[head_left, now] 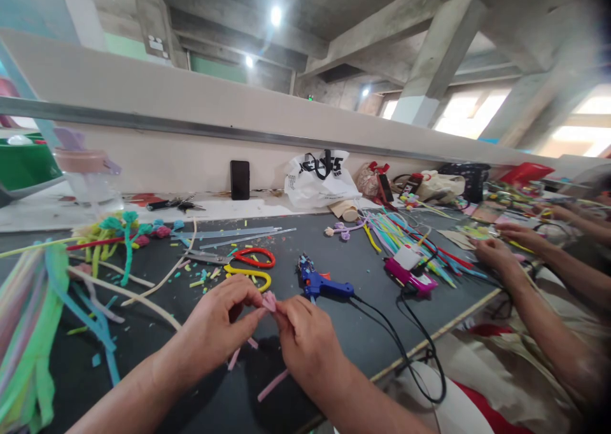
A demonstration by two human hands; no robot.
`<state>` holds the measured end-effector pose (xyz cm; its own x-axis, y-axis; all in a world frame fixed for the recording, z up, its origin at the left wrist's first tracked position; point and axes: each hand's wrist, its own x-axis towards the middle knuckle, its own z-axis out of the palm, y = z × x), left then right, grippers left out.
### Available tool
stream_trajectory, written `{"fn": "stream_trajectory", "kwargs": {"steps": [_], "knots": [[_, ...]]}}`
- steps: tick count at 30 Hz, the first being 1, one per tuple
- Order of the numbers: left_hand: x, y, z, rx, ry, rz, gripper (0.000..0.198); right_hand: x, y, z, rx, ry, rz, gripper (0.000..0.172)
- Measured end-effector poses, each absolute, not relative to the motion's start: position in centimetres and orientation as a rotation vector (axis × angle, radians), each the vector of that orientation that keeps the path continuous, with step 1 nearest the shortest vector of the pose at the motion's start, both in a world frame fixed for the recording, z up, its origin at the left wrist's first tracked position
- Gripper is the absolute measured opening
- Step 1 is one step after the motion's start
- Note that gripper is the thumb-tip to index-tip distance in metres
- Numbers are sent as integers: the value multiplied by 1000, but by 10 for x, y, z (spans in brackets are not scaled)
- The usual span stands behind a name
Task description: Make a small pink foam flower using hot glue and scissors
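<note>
Evidently, small size decides my grip: at the lower centre of the frame, just above the tabletop (353,342), my left hand (222,319) and right hand (305,335) each pinch one side of a pink fuzzy piece (270,301) between thumb and fingers, likely to steady it from both sides. It looks soft, pale and bunched into folds, though my fingertips cover its edges. A pink strip (273,386) shows beside my right hand. Beyond, the blue glue gun (329,286) lies right of centre and the scissors (251,258) left of it, both probably placed for easy reach. Farther back, at upper centre, a dark phone (240,180) stands upright against the pale partition (191,167), perhaps to keep it off the scraps.
</note>
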<state>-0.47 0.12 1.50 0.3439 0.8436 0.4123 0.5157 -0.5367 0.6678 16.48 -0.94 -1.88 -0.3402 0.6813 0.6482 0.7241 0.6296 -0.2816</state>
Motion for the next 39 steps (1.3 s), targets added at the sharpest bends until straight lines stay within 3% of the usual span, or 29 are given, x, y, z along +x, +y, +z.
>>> {"fn": "stream_trajectory", "kwargs": {"steps": [5, 15, 27, 30, 35, 39], "knots": [[-3, -1, 16, 2176, 1120, 1142, 16, 166, -9, -18, -1105, -2100, -97, 27], [-10, -1, 9, 2125, 917, 1099, 12, 170, -7, -20, -1013, -2140, -68, 27], [-10, 2, 15, 2189, 1092, 1163, 10, 168, -3, -20, -1044, -2013, 66, 19], [-9, 1, 15, 2195, 1148, 1138, 12, 163, -5, -18, -1123, -1923, 295, 14], [-11, 2, 15, 2220, 1150, 1123, 13, 157, -4, -7, -1276, -1532, 1173, 16], [-11, 2, 16, 2219, 1118, 1095, 15, 157, -3, -4, -1300, -1414, 1260, 19]]}}
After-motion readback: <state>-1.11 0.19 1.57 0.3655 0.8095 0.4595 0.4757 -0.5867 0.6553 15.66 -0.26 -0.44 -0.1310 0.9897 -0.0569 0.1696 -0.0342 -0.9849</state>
